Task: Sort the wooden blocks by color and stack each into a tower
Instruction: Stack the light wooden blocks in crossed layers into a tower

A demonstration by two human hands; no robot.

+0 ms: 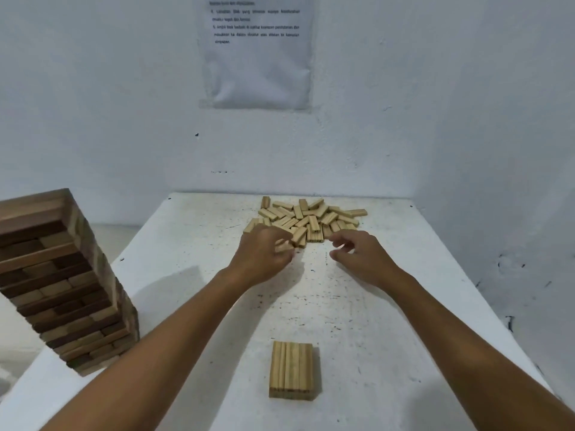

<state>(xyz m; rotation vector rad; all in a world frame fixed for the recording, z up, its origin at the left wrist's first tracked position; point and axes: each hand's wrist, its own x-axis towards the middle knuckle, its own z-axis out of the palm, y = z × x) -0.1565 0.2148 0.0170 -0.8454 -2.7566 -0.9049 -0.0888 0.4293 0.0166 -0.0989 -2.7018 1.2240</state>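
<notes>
A loose pile of light wooden blocks [308,217] lies at the far middle of the white table [389,306]. My left hand [261,256] is at the pile's near left edge, its fingers curled round a light block [284,245]. Just right of it, my right hand [361,253] hovers at the pile's near edge with fingers loosely curled and nothing in them. A flat row of light blocks [292,370] lies side by side near the front of the table. A tall tower of mixed dark and light blocks [62,281] stands at the table's left edge.
A printed paper sheet [256,51] hangs on the white wall behind the table. The table's far edge meets the wall; its left and right edges fall away beside the tower and past my right arm.
</notes>
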